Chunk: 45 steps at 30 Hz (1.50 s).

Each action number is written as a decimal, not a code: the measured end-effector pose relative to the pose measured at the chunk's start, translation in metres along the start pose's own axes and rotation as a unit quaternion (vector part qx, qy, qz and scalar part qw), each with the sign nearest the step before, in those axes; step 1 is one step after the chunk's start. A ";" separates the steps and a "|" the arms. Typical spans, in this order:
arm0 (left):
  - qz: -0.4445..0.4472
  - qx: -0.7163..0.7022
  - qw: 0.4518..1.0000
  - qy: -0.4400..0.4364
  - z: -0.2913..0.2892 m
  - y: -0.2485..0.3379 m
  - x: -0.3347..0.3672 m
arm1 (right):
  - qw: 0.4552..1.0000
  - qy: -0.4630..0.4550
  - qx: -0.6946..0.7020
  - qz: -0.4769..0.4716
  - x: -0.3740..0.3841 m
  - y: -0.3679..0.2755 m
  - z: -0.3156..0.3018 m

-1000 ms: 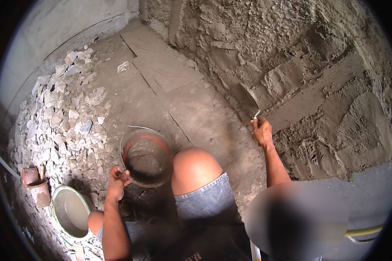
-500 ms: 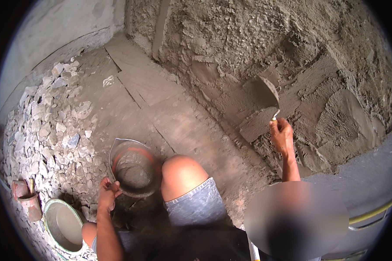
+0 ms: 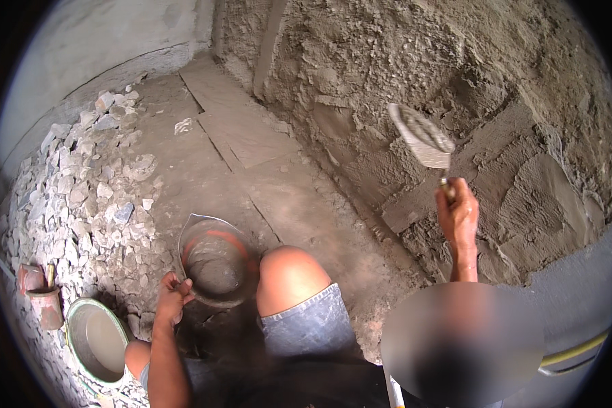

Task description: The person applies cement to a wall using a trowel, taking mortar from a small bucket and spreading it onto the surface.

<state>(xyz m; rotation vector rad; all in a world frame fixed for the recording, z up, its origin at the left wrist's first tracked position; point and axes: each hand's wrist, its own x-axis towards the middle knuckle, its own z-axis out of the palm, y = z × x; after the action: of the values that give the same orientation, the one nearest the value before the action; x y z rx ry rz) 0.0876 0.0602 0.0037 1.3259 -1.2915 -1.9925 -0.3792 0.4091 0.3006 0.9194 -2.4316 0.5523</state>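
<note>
Plainly, in the head view both hands are occupied. The right hand (image 3: 460, 207) has its fingers wrapped round the grip of a trowel (image 3: 425, 151), whose blade points up and away from it, a little to the left. Grey mortar seems to lie on the blade (motion blurs it, so the amount is hard to judge). Behind the blade, beyond the right hand, stands the rough wall (image 3: 360, 61), with smoother, smeared patches just ahead of that hand and to its right. Whether the blade touches the wall, I cannot tell.

The left hand (image 3: 173, 297) is closed, thumb against fingers, on the near left rim of the bucket (image 3: 228, 299). The bucket sits just right of that hand, beside the bare knee (image 3: 296, 285), with more grey mortar (image 3: 214, 265) inside. Left of and nearer the body than the left hand is a tub (image 3: 73, 316) of cloudy liquid; farther left stands a small reddish pail (image 3: 46, 309), and broken stones (image 3: 75, 197) spread beyond.

The step in hand looks like working mortar at the wall with the trowel. From this pose, a careful move calls for a firm right wrist and a steady blade, so that nothing slides off, and a settled left grip.
</note>
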 end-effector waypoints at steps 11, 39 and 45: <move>0.003 0.031 0.999 -0.021 0.013 0.001 0.006 | 0.910 -0.188 0.327 0.175 0.077 -0.001 0.129; 0.029 0.089 0.995 -0.037 0.041 0.017 -0.009 | 0.697 -0.608 0.042 -0.378 -0.042 -0.206 0.257; 0.045 0.112 0.992 -0.043 0.048 0.030 -0.014 | 0.784 -0.550 0.045 -0.286 -0.040 -0.197 0.234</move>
<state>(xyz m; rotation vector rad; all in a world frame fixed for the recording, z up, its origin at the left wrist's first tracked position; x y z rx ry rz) 0.0479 0.0787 0.0423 1.2652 -1.6264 -1.9055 -0.2841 0.1708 0.1293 2.4221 -2.7400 -0.2094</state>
